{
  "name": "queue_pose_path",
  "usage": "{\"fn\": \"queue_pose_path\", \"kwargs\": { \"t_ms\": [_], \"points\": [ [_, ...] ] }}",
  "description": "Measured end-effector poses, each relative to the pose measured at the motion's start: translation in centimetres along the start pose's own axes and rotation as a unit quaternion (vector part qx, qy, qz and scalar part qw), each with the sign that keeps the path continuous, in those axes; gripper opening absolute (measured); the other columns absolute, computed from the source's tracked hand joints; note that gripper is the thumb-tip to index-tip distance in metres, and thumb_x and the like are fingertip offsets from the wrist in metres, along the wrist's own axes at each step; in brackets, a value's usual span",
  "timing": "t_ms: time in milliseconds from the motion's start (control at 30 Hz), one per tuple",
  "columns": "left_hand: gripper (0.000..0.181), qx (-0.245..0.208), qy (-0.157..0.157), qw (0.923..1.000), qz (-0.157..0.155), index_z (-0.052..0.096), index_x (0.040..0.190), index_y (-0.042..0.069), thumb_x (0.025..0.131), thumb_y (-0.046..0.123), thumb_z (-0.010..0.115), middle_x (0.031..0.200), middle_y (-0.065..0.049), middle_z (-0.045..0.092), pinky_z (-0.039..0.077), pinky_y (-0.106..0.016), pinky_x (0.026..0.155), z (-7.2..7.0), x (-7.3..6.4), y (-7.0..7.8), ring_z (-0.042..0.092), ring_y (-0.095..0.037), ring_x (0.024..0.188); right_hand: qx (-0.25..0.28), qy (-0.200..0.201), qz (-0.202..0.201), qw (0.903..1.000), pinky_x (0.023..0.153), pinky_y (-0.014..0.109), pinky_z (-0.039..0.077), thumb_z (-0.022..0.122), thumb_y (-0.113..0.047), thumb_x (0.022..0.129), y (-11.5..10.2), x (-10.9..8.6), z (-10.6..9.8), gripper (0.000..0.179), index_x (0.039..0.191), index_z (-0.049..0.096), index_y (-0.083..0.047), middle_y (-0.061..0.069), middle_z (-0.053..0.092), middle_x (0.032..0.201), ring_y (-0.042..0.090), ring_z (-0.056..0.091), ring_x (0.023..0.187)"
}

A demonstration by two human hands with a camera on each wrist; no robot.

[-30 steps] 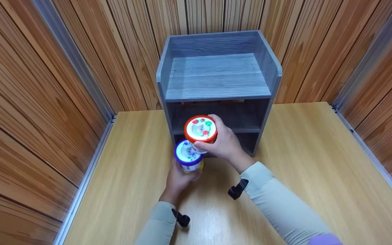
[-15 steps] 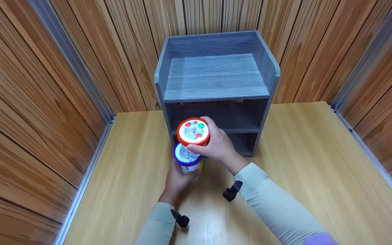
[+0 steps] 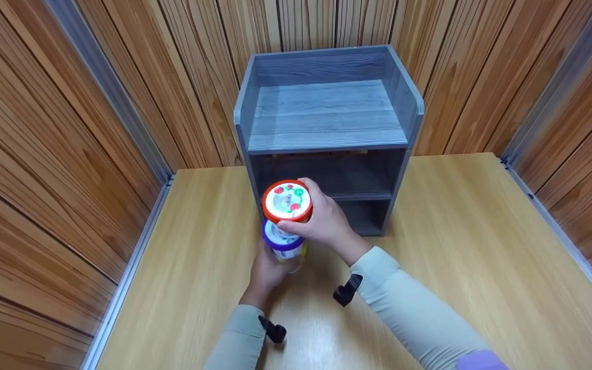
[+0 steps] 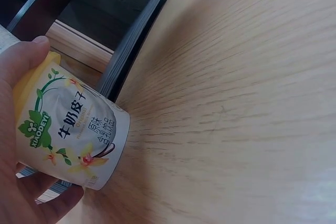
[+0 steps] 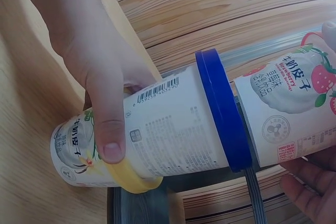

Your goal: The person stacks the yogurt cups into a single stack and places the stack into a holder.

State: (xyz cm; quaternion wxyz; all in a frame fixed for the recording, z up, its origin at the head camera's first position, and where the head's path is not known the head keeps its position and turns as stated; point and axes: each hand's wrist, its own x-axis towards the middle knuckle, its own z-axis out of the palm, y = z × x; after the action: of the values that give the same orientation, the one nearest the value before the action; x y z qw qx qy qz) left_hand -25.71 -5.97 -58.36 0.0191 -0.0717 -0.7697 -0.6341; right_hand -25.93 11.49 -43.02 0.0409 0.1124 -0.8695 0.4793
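Note:
My left hand [image 3: 269, 271] grips a yellow-lidded milk beverage cup [image 4: 71, 129] low over the tabletop, its thumb by the yellow lid [image 5: 137, 178]. On that lid stands a second cup with a blue lid [image 5: 223, 111], its barcode side showing in the right wrist view. My right hand [image 3: 327, 218] holds a third cup with a red lid [image 3: 287, 201] and strawberry print [image 5: 294, 103]. Its base is right at the blue lid, in line above the other two. In the head view, the red-lidded cup covers part of the blue lid.
A grey wooden shelf unit [image 3: 327, 115] with a raised rim on top and open compartments [image 3: 365, 216] stands directly behind the cups. Wood-panelled walls [image 3: 44, 154] enclose the light wooden table [image 3: 460, 231] at the back and sides.
My right hand has moved the red-lidded cup left and slightly toward me, from partly beside the blue lid to over it. The left hand and its cups have stayed almost still.

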Motion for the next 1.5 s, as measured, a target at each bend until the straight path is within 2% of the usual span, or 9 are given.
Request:
{"fn": "queue_pose_path", "kwargs": {
  "t_ms": [333, 567, 700, 1067, 1200, 1333, 1500],
  "points": [
    [0.112, -0.01, -0.011, 0.9998, 0.011, 0.022, 0.152, 0.048, 0.069, 0.029, 0.095, 0.147, 0.014, 0.042, 0.042, -0.048, 0.111, 0.07, -0.09, -0.09, 0.045, -0.016, 0.135, 0.009, -0.006, 0.009, 0.9999, 0.096, 0.044, 0.055, 0.087, -0.058, 0.069, 0.25, 0.15, 0.49, 0.103, 0.151, 0.035, -0.024, -0.002, 0.056, 0.136, 0.016, 0.057, 0.118],
    [0.113, 0.01, -0.003, 0.9999, 0.009, 0.022, 0.15, 0.05, 0.068, 0.024, 0.094, 0.145, 0.016, 0.043, 0.045, -0.045, 0.109, 0.17, -0.04, 0.19, 0.045, -0.014, 0.133, 0.008, -0.008, 0.002, 0.9999, 0.093, 0.043, 0.056, 0.087, -0.054, 0.07, 0.16, 0.17, 0.66, 0.102, 0.151, 0.035, -0.023, -0.001, 0.057, 0.134, 0.017, 0.058, 0.117],
    [0.113, 0.016, -0.003, 0.9998, 0.01, 0.021, 0.151, 0.049, 0.069, 0.023, 0.094, 0.146, 0.016, 0.043, 0.043, -0.046, 0.111, 0.17, 0.15, 0.1, 0.046, -0.014, 0.134, 0.004, -0.014, 0.009, 0.9999, 0.094, 0.043, 0.056, 0.087, -0.057, 0.069, 0.18, 0.3, 0.78, 0.103, 0.151, 0.034, -0.024, -0.001, 0.056, 0.135, 0.017, 0.057, 0.118],
    [0.114, 0.029, -0.004, 0.9996, -0.005, 0.019, 0.151, 0.051, 0.069, 0.026, 0.094, 0.147, 0.017, 0.042, 0.042, -0.048, 0.111, 0.08, 0.41, 0.15, 0.045, -0.015, 0.135, 0.01, -0.031, 0.03, 0.999, 0.097, 0.045, 0.055, 0.087, -0.056, 0.071, 0.08, 0.4, 0.75, 0.104, 0.153, 0.031, -0.025, -0.001, 0.054, 0.138, 0.018, 0.055, 0.122],
    [0.114, 0.025, -0.006, 0.9997, -0.002, 0.019, 0.151, 0.052, 0.068, 0.028, 0.094, 0.147, 0.017, 0.042, 0.042, -0.049, 0.111, 0.07, 0.47, 0.2, 0.045, -0.015, 0.134, 0.013, -0.034, 0.035, 0.9987, 0.099, 0.046, 0.053, 0.087, -0.055, 0.071, -0.01, 0.46, 0.65, 0.105, 0.154, 0.029, -0.025, 0.0, 0.053, 0.14, 0.02, 0.055, 0.123],
    [0.116, 0.025, -0.004, 0.9996, -0.007, 0.018, 0.151, 0.053, 0.066, 0.034, 0.095, 0.147, 0.02, 0.042, 0.042, -0.047, 0.111, -0.03, 0.29, 0.1, 0.045, -0.013, 0.135, 0.009, -0.046, 0.038, 0.9982, 0.101, 0.048, 0.052, 0.086, -0.059, 0.07, -0.06, 0.49, 0.47, 0.109, 0.155, 0.026, -0.026, 0.002, 0.051, 0.143, 0.021, 0.053, 0.124],
    [0.118, 0.018, -0.005, 0.9998, -0.011, 0.017, 0.152, 0.052, 0.065, 0.033, 0.096, 0.149, 0.017, 0.04, 0.042, -0.048, 0.111, -0.14, 0.12, 0.13, 0.043, -0.015, 0.136, 0.003, -0.056, 0.039, 0.9977, 0.102, 0.05, 0.05, 0.085, -0.065, 0.066, 0.01, 0.58, -0.05, 0.116, 0.158, 0.022, -0.028, 0.003, 0.047, 0.147, 0.022, 0.05, 0.128]
  ]
}}
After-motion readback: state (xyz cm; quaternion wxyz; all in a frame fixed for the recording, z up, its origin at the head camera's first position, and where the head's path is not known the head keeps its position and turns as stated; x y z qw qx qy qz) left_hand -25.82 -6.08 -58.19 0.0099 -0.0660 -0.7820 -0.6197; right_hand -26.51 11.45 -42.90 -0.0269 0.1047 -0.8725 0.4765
